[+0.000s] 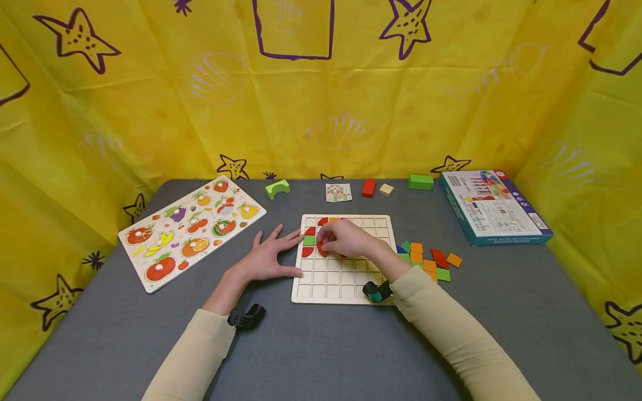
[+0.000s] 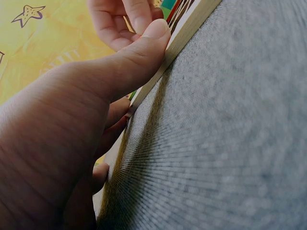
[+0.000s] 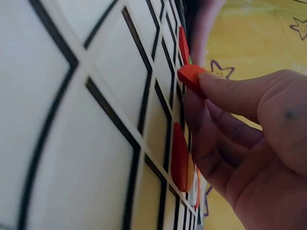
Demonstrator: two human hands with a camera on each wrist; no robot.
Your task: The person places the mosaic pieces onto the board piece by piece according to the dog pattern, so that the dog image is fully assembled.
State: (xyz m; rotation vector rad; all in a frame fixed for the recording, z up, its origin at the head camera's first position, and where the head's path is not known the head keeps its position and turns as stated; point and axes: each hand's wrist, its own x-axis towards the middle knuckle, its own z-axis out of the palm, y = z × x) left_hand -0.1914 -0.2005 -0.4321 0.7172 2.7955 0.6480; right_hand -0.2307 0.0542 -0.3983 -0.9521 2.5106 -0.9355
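A square wooden grid board lies on the dark table. My left hand is spread at its left side, with fingers extended; in the left wrist view the thumb touches the board's edge. Over the upper left cells, my right hand pinches a red tile between thumb and fingers. Beside it, a green square tile and curved red tiles sit in the left cells. Another red tile shows in the grid below the held one. The right hand hides part of the upper cells.
Loose coloured tiles lie at the board's right edge. A fruit puzzle board is at the left, a game box at the right. Behind are a pattern card, a green arch block and several other blocks.
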